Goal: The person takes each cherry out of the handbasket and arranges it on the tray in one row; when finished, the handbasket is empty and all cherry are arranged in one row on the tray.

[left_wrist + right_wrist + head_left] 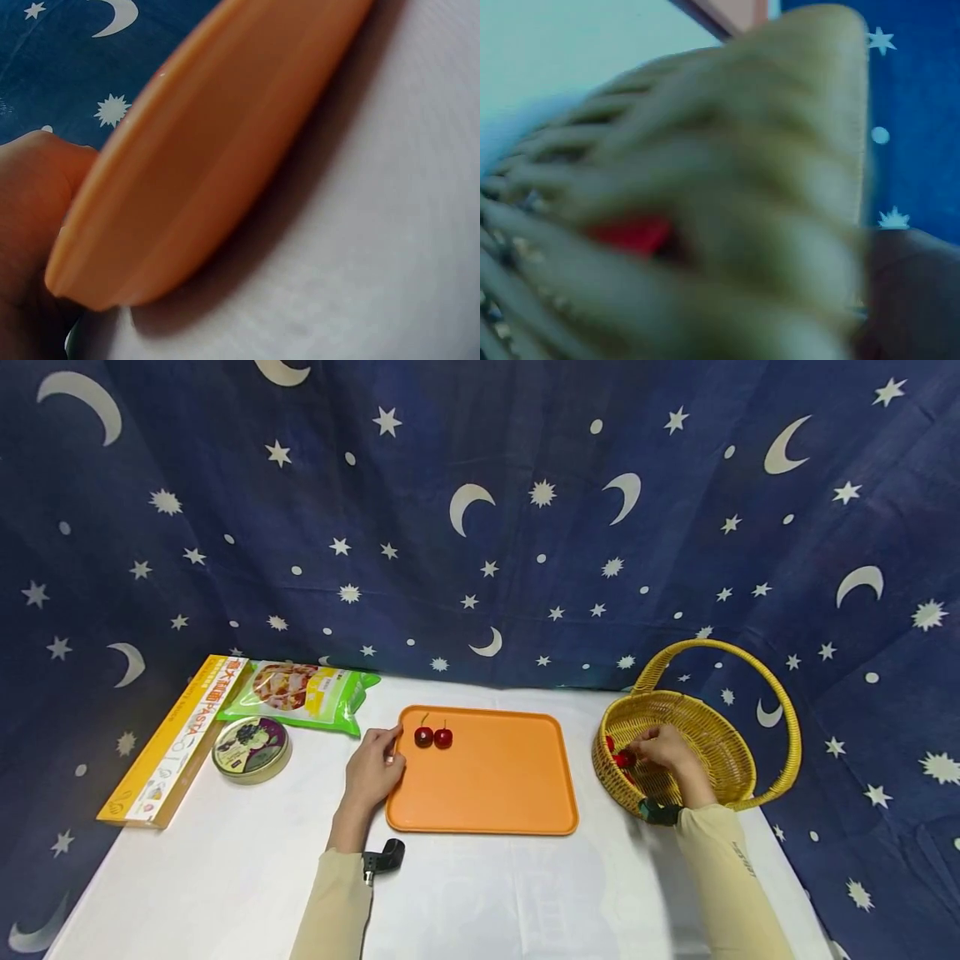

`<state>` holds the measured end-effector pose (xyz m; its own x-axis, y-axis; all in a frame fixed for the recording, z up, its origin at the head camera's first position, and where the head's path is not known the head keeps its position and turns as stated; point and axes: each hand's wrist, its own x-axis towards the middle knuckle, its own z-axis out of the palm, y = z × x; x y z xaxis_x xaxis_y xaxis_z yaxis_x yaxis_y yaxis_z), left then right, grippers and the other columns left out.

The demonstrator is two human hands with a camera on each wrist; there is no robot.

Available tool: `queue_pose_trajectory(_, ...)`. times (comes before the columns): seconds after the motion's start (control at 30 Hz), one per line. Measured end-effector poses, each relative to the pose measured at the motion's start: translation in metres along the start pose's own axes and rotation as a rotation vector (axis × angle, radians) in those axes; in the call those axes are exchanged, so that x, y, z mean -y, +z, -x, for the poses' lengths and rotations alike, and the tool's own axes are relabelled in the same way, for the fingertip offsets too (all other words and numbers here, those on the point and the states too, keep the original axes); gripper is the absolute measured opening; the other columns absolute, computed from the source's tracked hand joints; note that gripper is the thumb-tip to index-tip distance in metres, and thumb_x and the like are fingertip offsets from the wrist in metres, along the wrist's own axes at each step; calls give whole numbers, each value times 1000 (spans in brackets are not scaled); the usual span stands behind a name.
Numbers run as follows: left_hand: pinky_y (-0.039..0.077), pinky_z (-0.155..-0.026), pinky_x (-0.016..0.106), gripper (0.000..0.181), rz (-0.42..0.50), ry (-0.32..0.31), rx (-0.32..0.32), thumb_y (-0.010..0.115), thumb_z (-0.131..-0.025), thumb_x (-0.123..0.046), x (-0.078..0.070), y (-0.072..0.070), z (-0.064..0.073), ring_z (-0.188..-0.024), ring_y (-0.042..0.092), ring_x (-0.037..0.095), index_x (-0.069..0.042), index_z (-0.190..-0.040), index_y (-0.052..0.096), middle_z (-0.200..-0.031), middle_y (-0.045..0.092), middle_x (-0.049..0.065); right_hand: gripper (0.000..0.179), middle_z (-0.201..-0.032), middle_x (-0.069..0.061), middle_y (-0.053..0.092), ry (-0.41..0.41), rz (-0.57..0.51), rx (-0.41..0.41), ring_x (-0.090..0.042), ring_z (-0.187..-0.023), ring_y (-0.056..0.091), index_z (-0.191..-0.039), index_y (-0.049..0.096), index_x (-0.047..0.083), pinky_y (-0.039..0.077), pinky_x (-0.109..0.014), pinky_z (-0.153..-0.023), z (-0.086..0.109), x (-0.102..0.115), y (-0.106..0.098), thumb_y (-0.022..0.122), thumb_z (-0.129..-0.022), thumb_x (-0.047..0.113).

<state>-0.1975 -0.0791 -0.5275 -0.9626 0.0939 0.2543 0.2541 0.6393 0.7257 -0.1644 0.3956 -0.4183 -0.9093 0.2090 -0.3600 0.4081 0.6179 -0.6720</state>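
Note:
An orange tray (487, 785) lies on the white tabletop. Two dark red cherries (433, 737) with stems sit side by side in its upper left part. My left hand (372, 770) holds the tray's left rim, its index finger and thumb at the edge; the left wrist view shows that rim (187, 150) close up. Inside the yellow wicker basket (705, 727), my right hand (663, 750) pinches a dark red cherry (624, 759) near the left wall. More red shows around the fingertips. In the right wrist view the weave hides most of the hand.
On the left lie a long orange and white pasta box (176, 735), a round tin (251, 750) and a green food bag (300, 693). The basket's tall handle (787, 718) leans to the right. Behind the table hangs a blue cloth (420, 585) with moons and stars.

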Motion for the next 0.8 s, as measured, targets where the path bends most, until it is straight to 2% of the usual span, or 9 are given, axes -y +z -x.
queue_pose_trajectory(0.2,41,-68,37,51,-8,-12,10,62,-81,-8,1,1,0,-80,54,22,-2,-131,62,-110,59,14,16,-74,-2,62,40,-32,18,-14,-62,61,-95,62,-7,55,-31,-61,-5,-7,9,66,-89,7)
queue_pose_trajectory(0.33,42,-69,38,51,-4,-4,0,62,-80,-8,1,0,-1,-80,55,23,-1,-131,63,-110,59,15,19,-75,-2,62,30,-26,8,-13,-62,59,-98,62,-11,54,-30,-60,-7,-8,11,66,-88,5)
queue_pose_trajectory(0.57,41,-70,37,52,-7,-9,11,62,-81,-9,0,-1,-1,-81,54,23,-2,-132,62,-111,58,15,23,-79,-4,62,69,-44,-16,-13,-64,60,-102,60,-11,55,-30,-62,-8,-9,11,67,-89,6)
queue_pose_trajectory(0.8,41,-71,38,52,-2,-26,14,61,-81,-8,-1,-1,-1,-82,55,23,-3,-132,62,-109,58,14,30,-81,-9,65,23,-113,-36,-14,-63,64,-110,53,-15,56,-30,-61,-4,-11,11,65,-90,5)
